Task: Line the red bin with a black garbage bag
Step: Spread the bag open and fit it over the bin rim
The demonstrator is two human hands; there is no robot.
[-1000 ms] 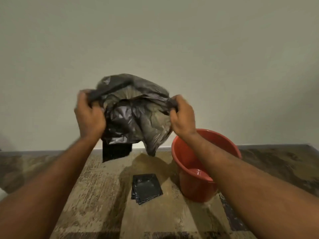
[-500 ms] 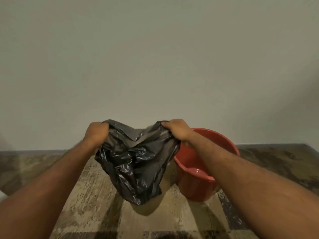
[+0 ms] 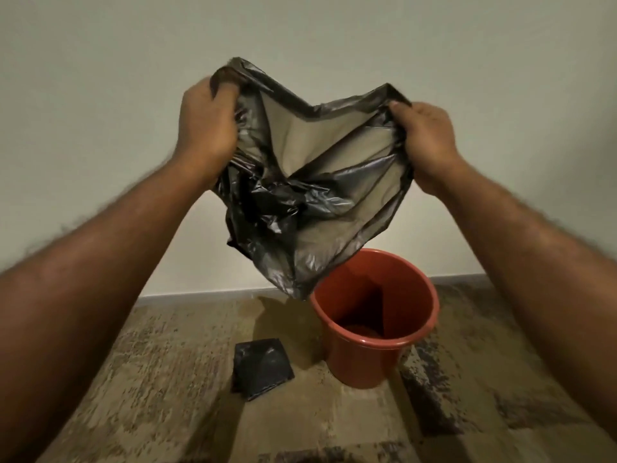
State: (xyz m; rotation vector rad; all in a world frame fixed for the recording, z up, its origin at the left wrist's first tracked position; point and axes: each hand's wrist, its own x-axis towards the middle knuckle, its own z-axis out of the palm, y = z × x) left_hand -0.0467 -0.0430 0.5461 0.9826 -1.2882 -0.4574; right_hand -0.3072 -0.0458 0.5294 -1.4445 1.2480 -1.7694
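Observation:
A thin black garbage bag (image 3: pixel 300 195) hangs in the air in front of me, its mouth pulled partly apart. My left hand (image 3: pixel 207 128) grips the bag's left edge and my right hand (image 3: pixel 425 135) grips its right edge. Its crumpled lower tip dangles just above the left rim of the red bin (image 3: pixel 374 349). The round bin stands upright on the floor, below and slightly right of the bag. Nothing lines the inside of the bin.
A folded stack of black bags (image 3: pixel 262 367) lies on the patterned rug (image 3: pixel 167 379) just left of the bin. A plain wall (image 3: pixel 334 35) with a low skirting board stands close behind the bin.
Both hands have lifted the bag from waist height up to chest height and pulled its mouth wider apart. The view has tilted down, so the bin interior and the folded bags show.

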